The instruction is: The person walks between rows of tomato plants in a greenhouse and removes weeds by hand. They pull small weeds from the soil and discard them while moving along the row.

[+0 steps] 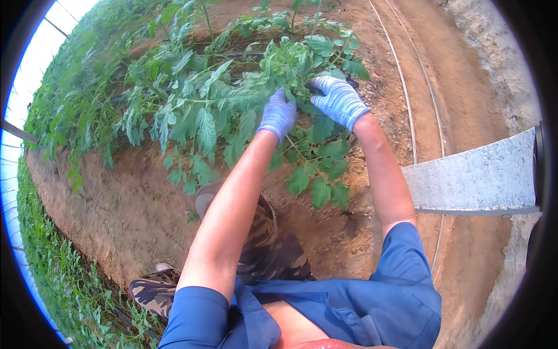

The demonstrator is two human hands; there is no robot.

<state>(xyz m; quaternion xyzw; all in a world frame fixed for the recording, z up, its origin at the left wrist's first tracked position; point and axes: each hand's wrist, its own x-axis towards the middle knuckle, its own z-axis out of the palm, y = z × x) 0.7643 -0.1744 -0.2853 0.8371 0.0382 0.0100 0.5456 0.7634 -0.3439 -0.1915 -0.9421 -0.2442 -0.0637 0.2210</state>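
Note:
Both hands wear blue-and-white knitted gloves and reach into a leafy tomato plant (287,65). My left hand (279,114) is at the near side of the plant's top, fingers pointing up into the foliage. Leaves and slight blur hide whether its fingertips grip a stem. To the right, my right hand (338,98) curves around the same top, with a gap showing between thumb and fingers and nothing seen between them. Below the hands, a lower leafy branch (320,165) spreads over the soil.
More tomato plants (144,87) crowd the left, and another planted row (74,279) runs at lower left. Bare soil (117,205) lies between the rows. Two thin pale lines (403,83) run along the ground at right. A pale, flat slab-like piece (471,179) juts in behind my right arm.

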